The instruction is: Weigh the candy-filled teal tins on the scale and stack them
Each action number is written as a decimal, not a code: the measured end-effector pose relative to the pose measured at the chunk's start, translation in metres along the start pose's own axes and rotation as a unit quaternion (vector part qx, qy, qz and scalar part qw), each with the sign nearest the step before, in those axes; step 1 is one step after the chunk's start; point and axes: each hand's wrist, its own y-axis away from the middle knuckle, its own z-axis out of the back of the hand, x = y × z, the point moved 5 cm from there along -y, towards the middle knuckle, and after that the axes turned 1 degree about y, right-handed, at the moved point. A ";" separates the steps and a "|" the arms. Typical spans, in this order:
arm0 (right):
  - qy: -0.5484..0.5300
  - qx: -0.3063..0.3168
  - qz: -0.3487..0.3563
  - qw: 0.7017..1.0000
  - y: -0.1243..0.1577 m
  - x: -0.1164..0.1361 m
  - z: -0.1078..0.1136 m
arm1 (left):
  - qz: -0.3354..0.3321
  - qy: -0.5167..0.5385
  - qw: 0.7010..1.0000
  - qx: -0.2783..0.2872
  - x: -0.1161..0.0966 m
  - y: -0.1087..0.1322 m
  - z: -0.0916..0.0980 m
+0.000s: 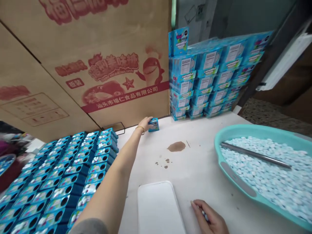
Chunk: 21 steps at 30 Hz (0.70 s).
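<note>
My left hand (145,124) reaches far across the white table, its fingers closed round a small blue candy box (153,125) that stands close to the large carton. A thin bracelet circles that wrist. At the bottom, my right hand (210,218) is curled just above the table, with a small greyish thing between its fingers that I cannot make out. Left of this hand lies a white tray (159,206). To its right, a turquoise tub (220,143) holds many pale blue and white candies (270,175), with a metal rod (255,155) resting across them.
Rows of blue boxes with round holes (73,169) cover the left side. Wrapped blue box packs (202,81) are stacked at the back right. A tall brown carton (109,39) walls off the back. Bare brown patches (176,146) mark the table's middle.
</note>
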 end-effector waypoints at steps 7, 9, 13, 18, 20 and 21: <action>0.056 0.055 -0.023 0.997 0.009 -0.012 0.018 | -0.130 0.075 0.989 0.016 -0.041 0.143 0.082; 0.071 0.054 -0.028 0.996 0.011 -0.013 0.020 | -0.144 0.073 0.986 0.048 -0.058 0.225 0.113; 0.101 0.042 -0.027 0.994 0.015 -0.012 0.024 | -0.082 -0.015 0.992 0.096 -0.075 0.384 0.134; 0.089 0.024 -0.013 0.996 0.017 -0.011 0.025 | -0.004 -0.189 0.979 0.079 -0.062 0.479 0.095; 0.074 0.024 0.002 0.997 0.017 -0.011 0.024 | 0.009 -0.232 0.971 0.054 -0.060 0.488 0.084; 0.066 0.025 0.010 0.997 0.017 -0.010 0.023 | 0.011 -0.247 0.968 0.044 -0.059 0.489 0.081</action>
